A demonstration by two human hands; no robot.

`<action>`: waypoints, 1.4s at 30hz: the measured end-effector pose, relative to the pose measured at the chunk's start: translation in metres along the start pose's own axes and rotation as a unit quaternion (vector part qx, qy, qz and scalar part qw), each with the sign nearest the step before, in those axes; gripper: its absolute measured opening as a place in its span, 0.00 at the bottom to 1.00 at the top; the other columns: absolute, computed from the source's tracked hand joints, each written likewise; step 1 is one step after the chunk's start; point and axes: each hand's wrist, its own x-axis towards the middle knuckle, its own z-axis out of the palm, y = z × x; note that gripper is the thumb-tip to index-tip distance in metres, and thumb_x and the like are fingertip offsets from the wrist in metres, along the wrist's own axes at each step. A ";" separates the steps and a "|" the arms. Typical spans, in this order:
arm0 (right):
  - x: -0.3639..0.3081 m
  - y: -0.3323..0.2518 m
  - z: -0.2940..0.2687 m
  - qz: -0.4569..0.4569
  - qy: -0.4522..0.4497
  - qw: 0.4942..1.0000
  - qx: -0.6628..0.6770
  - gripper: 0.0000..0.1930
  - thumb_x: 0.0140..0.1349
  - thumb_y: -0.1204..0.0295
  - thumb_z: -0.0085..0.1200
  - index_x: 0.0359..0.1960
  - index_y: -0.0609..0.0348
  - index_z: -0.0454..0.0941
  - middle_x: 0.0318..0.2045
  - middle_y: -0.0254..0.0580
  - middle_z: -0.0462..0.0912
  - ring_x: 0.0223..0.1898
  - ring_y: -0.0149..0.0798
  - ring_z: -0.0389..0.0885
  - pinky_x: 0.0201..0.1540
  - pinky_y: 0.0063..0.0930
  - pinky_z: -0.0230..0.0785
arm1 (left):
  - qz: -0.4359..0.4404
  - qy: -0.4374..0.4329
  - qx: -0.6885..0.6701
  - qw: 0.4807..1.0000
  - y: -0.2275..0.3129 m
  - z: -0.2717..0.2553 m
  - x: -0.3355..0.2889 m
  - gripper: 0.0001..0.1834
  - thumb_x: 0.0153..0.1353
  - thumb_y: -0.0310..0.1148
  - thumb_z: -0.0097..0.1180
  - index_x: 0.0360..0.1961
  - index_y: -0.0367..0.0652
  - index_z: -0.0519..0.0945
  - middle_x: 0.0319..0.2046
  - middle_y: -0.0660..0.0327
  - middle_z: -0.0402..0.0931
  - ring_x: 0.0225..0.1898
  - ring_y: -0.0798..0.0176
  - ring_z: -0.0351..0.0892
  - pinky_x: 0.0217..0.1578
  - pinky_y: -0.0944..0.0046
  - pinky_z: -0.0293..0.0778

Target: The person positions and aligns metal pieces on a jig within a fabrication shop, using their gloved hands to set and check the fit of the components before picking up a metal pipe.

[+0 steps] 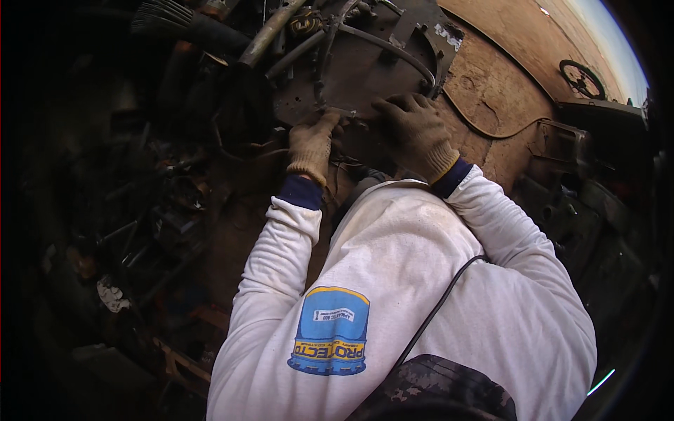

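Note:
Both of my hands wear tan knit work gloves and meet at the near edge of a dark, rusty metal plate. My left hand is closed at that edge, with its thumb pointing up along it; whatever the fingers pinch is too small and dark to name. Just to the right, my right hand has its fingers curled in against the plate's edge, and their tips are partly hidden. A curved metal rod arches over the plate beyond my hands.
Scrap metal parts crowd the dark left side. A metal pipe and a bundle of stiff strands lie at the far left. A cable curves over reddish ground, with a wheel farther off. Dark metalwork stands at right.

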 end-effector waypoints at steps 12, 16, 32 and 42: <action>0.003 0.004 0.009 -0.008 -0.017 1.000 -0.018 0.20 0.61 0.56 0.58 0.52 0.47 0.80 0.50 0.44 0.80 0.55 0.54 0.76 0.56 0.44 0.71 | 0.004 -0.001 0.011 1.000 -0.006 -0.001 0.005 0.07 0.62 0.33 0.63 0.35 0.40 0.84 0.26 0.66 0.81 0.24 0.72 0.76 0.23 0.72 0.70; -0.001 0.005 0.007 0.000 0.000 1.000 0.011 0.21 0.58 0.59 0.61 0.53 0.48 0.79 0.51 0.45 0.78 0.55 0.52 0.76 0.56 0.44 0.71 | 0.002 0.000 0.025 1.000 -0.001 0.000 0.002 0.08 0.62 0.33 0.63 0.36 0.40 0.84 0.27 0.66 0.81 0.24 0.73 0.75 0.22 0.72 0.70; -0.017 0.026 0.006 0.027 0.027 0.999 0.023 0.25 0.54 0.61 0.64 0.56 0.48 0.78 0.54 0.45 0.77 0.59 0.50 0.73 0.59 0.44 0.68 | -0.029 0.012 -0.046 0.998 -0.006 0.000 0.005 0.07 0.61 0.31 0.64 0.39 0.41 0.83 0.30 0.65 0.83 0.25 0.73 0.77 0.22 0.74 0.70; -0.019 0.033 0.009 0.001 0.031 0.999 0.034 0.26 0.55 0.61 0.64 0.57 0.47 0.77 0.54 0.44 0.77 0.60 0.50 0.72 0.60 0.44 0.68 | -0.029 0.013 -0.056 0.998 -0.008 0.000 0.005 0.07 0.60 0.31 0.64 0.38 0.42 0.83 0.29 0.64 0.83 0.24 0.72 0.76 0.21 0.73 0.69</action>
